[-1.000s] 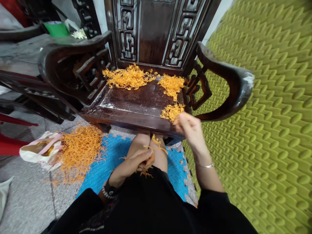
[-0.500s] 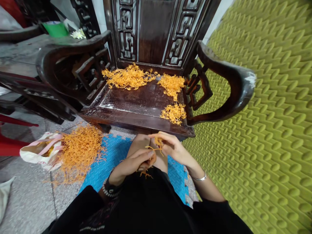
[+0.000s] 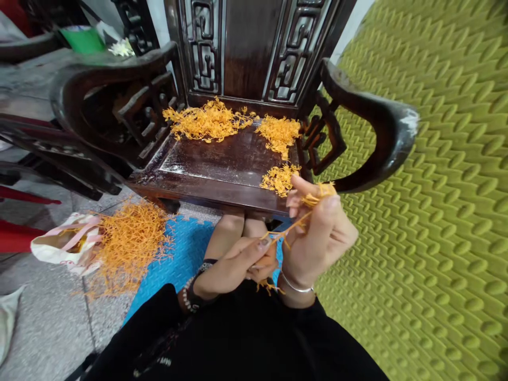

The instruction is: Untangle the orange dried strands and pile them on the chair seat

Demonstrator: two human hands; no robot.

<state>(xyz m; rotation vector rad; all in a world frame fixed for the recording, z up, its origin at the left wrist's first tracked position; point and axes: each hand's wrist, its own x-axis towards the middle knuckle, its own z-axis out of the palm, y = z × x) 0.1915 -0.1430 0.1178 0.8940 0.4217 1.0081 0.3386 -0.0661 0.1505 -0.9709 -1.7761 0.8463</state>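
My left hand (image 3: pixel 240 263) is closed low over my lap, and thin branched orange sprigs (image 3: pixel 270 287) stick out below its fingers. My right hand (image 3: pixel 327 233) is raised to the right, pinching a curled orange sprig (image 3: pixel 326 189) between thumb and fingers. A thin orange stem (image 3: pixel 289 229) runs between the two hands. Just beyond my right fingertips, a small pile of curly orange sprigs (image 3: pixel 278 180) lies on the wooden chair seat (image 3: pixel 214 164). Farther back on the seat are another curly pile (image 3: pixel 279 132) and a wider one (image 3: pixel 210 121).
On the floor at left, a large heap of straighter orange sprigs (image 3: pixel 135 241) spills from a white bag (image 3: pixel 51 248) onto a blue foam mat (image 3: pixel 188 246). The chair's curved right arm (image 3: pixel 391 132) stands beside a yellow-green textured surface (image 3: pixel 444 222). A green container (image 3: pixel 83 39) is at upper left.
My right hand has risen and moved right and away from me, with the orange sprig in its fingers. My left hand has shifted right, still closed. The view has tilted slightly.
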